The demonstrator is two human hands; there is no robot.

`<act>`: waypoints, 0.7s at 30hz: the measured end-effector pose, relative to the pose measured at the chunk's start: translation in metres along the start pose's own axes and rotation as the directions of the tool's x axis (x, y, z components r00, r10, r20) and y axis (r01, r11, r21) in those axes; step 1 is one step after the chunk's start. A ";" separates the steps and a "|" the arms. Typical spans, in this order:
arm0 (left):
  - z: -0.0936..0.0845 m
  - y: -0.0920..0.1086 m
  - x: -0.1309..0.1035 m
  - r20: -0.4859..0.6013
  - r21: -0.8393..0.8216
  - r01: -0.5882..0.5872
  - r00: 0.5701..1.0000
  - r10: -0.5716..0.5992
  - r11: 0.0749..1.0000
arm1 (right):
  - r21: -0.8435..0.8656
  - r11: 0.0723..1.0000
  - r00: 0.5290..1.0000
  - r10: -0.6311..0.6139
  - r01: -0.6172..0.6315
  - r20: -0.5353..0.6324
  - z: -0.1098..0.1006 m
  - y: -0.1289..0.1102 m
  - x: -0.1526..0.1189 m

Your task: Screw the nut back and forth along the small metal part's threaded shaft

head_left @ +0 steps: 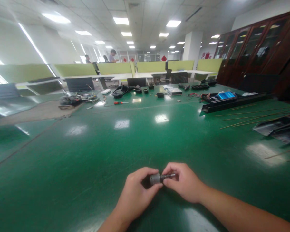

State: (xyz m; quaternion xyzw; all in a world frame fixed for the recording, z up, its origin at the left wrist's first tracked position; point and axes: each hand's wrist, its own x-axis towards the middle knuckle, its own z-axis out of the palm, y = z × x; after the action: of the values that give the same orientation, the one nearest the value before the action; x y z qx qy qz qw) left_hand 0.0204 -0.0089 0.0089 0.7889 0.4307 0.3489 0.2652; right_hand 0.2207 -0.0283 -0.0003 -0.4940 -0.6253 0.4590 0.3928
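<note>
Low in the middle of the view, my left hand (137,190) is closed around the grey body of a small metal cylinder with a shaft (155,179), which looks like a gearbox. Its thin dark stepped shaft points to the right and ends in a bright tip. My right hand (183,182) pinches that shaft from the right, thumb below and fingers above. The part lies roughly level just over the green tabletop (99,154). Fingers of both hands cover some of it, so its left end is hidden.
An orange-handled screwdriver (118,102) lies farther back. Behind it are black casings (120,91) and a white box (174,91). Jumbled parts (72,99) sit at the left. Thin rods (251,118) and black metal channels (277,129) occupy the right side. People (113,56) are in the background.
</note>
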 end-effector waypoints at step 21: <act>-0.002 -0.001 0.001 -0.010 0.020 -0.038 0.999 0.038 0.999 | -0.010 0.999 0.999 0.038 -0.038 0.010 -0.002 0.000 0.000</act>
State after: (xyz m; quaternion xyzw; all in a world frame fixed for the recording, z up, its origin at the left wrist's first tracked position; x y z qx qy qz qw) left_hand 0.0186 -0.0076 0.0096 0.7977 0.4206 0.3536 0.2486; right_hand 0.2223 -0.0276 0.0006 -0.5055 -0.6199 0.4658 0.3785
